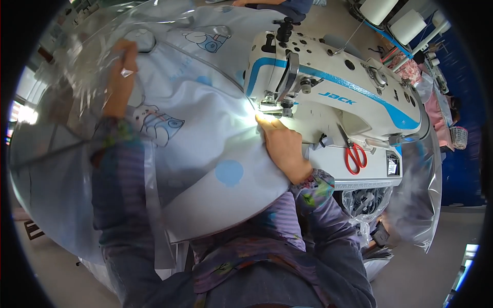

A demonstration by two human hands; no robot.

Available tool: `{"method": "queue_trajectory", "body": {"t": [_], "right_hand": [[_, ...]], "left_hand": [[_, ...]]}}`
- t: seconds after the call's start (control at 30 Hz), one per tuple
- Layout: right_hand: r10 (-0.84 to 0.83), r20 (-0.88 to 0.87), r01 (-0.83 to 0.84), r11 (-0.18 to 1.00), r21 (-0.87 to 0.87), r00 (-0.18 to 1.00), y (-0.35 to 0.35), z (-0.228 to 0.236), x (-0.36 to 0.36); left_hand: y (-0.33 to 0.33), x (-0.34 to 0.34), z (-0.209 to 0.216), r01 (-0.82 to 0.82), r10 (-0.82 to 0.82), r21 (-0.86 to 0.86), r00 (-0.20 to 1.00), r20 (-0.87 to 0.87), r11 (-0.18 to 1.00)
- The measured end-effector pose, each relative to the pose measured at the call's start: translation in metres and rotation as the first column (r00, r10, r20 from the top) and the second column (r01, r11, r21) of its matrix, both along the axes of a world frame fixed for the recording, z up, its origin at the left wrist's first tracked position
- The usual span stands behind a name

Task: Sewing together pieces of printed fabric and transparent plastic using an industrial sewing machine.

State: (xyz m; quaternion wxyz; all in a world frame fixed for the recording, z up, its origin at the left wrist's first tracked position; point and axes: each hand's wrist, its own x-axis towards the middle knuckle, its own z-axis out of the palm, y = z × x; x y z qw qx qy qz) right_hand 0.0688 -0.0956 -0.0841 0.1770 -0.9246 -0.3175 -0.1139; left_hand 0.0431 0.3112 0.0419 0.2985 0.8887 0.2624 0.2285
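Observation:
A pale blue-grey fabric (221,138) printed with cartoon animals and blue dots spreads under the sewing machine (334,82), a white one with blue stripes. My right hand (284,146) is closed at the fabric beside the lit presser foot (277,110), its index finger reaching almost to the foot. Farther left, my raised left hand (125,56) has curled fingers at the fabric's far part. Clear plastic film (87,66) hangs around that hand and partly veils it. The needle tip is lost in the glare.
Red-handled scissors (355,158) lie on the machine bed, right of my right hand. White thread cones (405,26) stand at the far right. Below the bed hangs a clear bag of dark pieces (367,200). More clear plastic (418,190) drapes at right. Another person (290,7) sits beyond.

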Motion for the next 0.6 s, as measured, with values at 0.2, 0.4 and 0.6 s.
{"method": "queue_trajectory", "body": {"t": [0.2, 0.4, 0.6], "right_hand": [[-0.076, -0.032, 0.075, 0.997, -0.024, 0.997, 0.006, -0.002, 0.001], [-0.149, -0.033, 0.150, 0.989, 0.012, 0.988, 0.012, -0.004, 0.005], [-0.146, -0.004, 0.146, 0.981, 0.126, 0.989, 0.007, -0.008, 0.007]], "left_hand": [[-0.024, 0.019, -0.074, 0.245, -0.238, 0.057, 0.965, -0.108, 0.968], [-0.097, -0.011, -0.074, 0.454, -0.421, 0.176, 0.886, -0.193, 0.874], [-0.304, -0.133, -0.058, 0.790, -0.813, 0.256, 0.582, -0.027, 0.557]]}}
